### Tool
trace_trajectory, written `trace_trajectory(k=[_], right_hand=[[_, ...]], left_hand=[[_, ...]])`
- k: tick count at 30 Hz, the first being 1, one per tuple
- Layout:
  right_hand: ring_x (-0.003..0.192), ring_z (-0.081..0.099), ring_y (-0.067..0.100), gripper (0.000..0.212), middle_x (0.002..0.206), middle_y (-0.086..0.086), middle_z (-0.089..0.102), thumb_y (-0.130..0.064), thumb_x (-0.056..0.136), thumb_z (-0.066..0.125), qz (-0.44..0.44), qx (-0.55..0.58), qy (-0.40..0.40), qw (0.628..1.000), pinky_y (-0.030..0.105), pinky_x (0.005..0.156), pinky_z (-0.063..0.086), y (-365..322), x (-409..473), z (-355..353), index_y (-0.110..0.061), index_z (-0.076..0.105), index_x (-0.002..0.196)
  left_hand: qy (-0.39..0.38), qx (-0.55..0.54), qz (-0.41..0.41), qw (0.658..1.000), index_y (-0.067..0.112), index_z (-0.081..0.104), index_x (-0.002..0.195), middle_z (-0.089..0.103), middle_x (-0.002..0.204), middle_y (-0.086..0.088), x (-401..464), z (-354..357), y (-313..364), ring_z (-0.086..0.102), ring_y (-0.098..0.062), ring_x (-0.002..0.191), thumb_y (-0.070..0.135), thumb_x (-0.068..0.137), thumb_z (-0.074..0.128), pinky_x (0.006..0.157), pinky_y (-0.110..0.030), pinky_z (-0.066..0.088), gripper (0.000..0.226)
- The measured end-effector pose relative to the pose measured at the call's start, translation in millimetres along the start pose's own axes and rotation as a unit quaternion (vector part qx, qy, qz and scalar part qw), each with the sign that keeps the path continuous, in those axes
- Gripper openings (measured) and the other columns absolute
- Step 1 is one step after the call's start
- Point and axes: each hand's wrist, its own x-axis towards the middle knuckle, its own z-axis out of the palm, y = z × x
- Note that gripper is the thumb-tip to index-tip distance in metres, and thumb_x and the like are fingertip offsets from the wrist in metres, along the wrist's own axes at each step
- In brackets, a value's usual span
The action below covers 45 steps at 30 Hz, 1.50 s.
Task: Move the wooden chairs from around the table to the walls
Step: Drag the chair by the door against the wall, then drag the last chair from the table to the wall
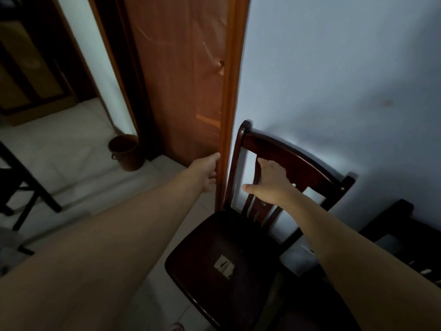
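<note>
A dark wooden chair [229, 256] stands with its curved back [293, 158] against the pale wall, just right of a wooden door frame. A worn patch marks its seat. My right hand [269, 185] lies on the chair's back slats, fingers curled over the middle slat and thumb spread to the left. My left hand [210, 175] reaches to the door frame's edge beside the chair's left post; its fingers are hidden behind the frame, so its grip is unclear. A second dark chair [405, 237] shows partly at the right edge, also by the wall.
A brown wooden door [186, 80] and its frame [229, 103] rise left of the chair. A small brown bin [126, 152] stands on the tiled floor by the doorway. Dark table legs [21, 187] show at the far left.
</note>
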Motion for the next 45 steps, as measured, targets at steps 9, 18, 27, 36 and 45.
trace_trajectory(k=[9,18,27,36,45], right_hand=[[0.145,0.010,0.029,0.093,0.158,0.008,0.011,-0.046,0.080,0.066,-0.092,-0.031,-0.047,0.994,0.043,0.115,0.020,-116,15,44,-0.020,0.009,0.149],[0.145,0.011,0.030,0.095,0.158,0.009,0.009,-0.043,0.081,0.066,-0.173,-0.025,-0.100,0.980,0.041,0.116,0.018,-273,44,108,-0.019,0.005,0.150],[0.139,0.025,0.030,0.095,0.153,0.012,0.020,-0.040,0.079,0.069,-0.265,-0.027,-0.147,0.953,0.041,0.113,0.029,-423,65,179,-0.017,0.010,0.149],[0.134,0.032,0.028,0.090,0.143,0.009,0.036,-0.049,0.076,0.066,-0.346,-0.061,-0.155,0.923,0.036,0.104,0.032,-528,117,221,-0.018,0.018,0.146],[0.141,0.023,0.029,0.094,0.156,0.009,0.016,-0.046,0.080,0.065,-0.393,-0.075,-0.211,0.892,0.040,0.108,0.031,-656,223,261,-0.023,0.006,0.149]], left_hand=[[0.059,-0.060,0.011,0.996,0.007,0.037,0.142,0.046,0.143,-0.013,-9,-122,16,0.045,-0.026,0.130,0.044,0.091,0.053,0.108,-0.043,0.030,0.065],[0.134,-0.104,0.018,0.985,0.010,0.039,0.141,0.047,0.141,-0.011,1,-296,39,0.049,-0.024,0.127,0.043,0.092,0.050,0.107,-0.043,0.030,0.059],[0.213,-0.148,0.014,0.966,0.011,0.040,0.140,0.050,0.139,-0.010,0,-459,46,0.051,-0.024,0.124,0.043,0.093,0.048,0.106,-0.044,0.032,0.057],[0.256,-0.212,0.019,0.943,0.009,0.033,0.144,0.049,0.139,-0.012,17,-555,69,0.050,-0.026,0.125,0.042,0.093,0.050,0.108,-0.045,0.029,0.064],[0.312,-0.283,0.023,0.907,0.007,0.035,0.143,0.049,0.140,-0.014,86,-648,136,0.048,-0.029,0.127,0.039,0.093,0.051,0.108,-0.048,0.030,0.062]])
